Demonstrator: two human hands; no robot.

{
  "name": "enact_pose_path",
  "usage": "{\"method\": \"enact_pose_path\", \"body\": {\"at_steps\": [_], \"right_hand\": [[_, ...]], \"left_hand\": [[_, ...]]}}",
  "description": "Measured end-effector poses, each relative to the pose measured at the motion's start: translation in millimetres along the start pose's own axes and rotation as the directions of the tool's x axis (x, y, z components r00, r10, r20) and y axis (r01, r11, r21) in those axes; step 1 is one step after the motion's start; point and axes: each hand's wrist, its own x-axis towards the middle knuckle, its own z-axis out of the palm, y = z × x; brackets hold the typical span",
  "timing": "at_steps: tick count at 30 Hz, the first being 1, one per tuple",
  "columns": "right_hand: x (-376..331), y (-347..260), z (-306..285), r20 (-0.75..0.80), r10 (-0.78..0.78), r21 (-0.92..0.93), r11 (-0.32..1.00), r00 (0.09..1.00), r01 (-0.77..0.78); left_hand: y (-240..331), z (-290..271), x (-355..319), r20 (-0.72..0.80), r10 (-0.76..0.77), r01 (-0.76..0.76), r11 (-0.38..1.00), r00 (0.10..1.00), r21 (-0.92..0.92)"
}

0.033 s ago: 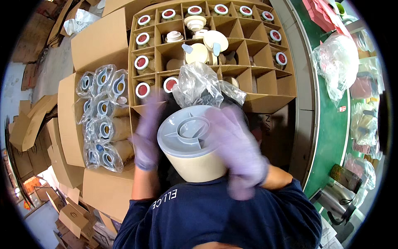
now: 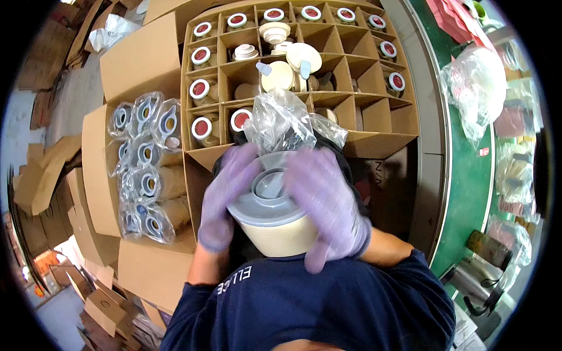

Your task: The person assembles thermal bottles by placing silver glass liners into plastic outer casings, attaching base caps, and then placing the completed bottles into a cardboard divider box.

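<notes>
A squat round vessel with a cream body (image 2: 272, 237) rests against my front, its blue-grey top (image 2: 266, 215) facing up. That top has a raised ring and a recessed middle. My left hand (image 2: 229, 196), in a purple glove, lies along its left side with stretched fingers over the rim. From the right, my gloved right hand (image 2: 331, 202) reaches across the top, fingers extended and thumb apart, pointing down. Motion blurs both hands somewhat. Just beyond the vessel sits a crumpled clear plastic bag (image 2: 278, 123).
A divided cardboard box (image 2: 386, 140) ahead holds red-and-white-topped bottles (image 2: 202, 127) and cream lids (image 2: 304, 57). At left, an open carton (image 2: 99, 169) contains several plastic-wrapped bottles (image 2: 149, 184). A green worktop (image 2: 462, 158) runs along the right, with a steel jug (image 2: 477, 281).
My left hand has moved right, from beside the vessel onto its rim. My right hand has shifted slightly over the top. The vessel's top has turned or tilted a little.
</notes>
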Motion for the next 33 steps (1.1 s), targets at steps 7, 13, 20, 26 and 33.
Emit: {"method": "enact_pose_path", "body": {"at_steps": [7,13,20,26,33], "right_hand": [[11,-20,-5,0.096,-0.101,-0.129,0.985,0.990,0.113],[13,39,-7,-0.043,0.062,-0.093,0.994,0.997,-0.065],[10,45,2,0.204,0.113,0.083,0.988,0.972,-0.132],[24,-8,-13,0.219,-0.161,-0.073,0.981,0.962,0.181],[27,19,-16,0.106,0.024,-0.037,0.999,0.994,-0.020]], "left_hand": [[9,0,5,0.028,-0.016,0.016,1.000,0.999,0.014],[5,9,12,0.050,-0.009,0.008,0.999,0.999,0.036],[7,12,3,0.058,-0.009,0.007,0.999,0.998,0.046],[3,-5,16,0.032,0.006,-0.006,1.000,0.999,0.009],[12,-9,24,0.064,0.009,-0.011,1.000,0.998,0.020]]}}
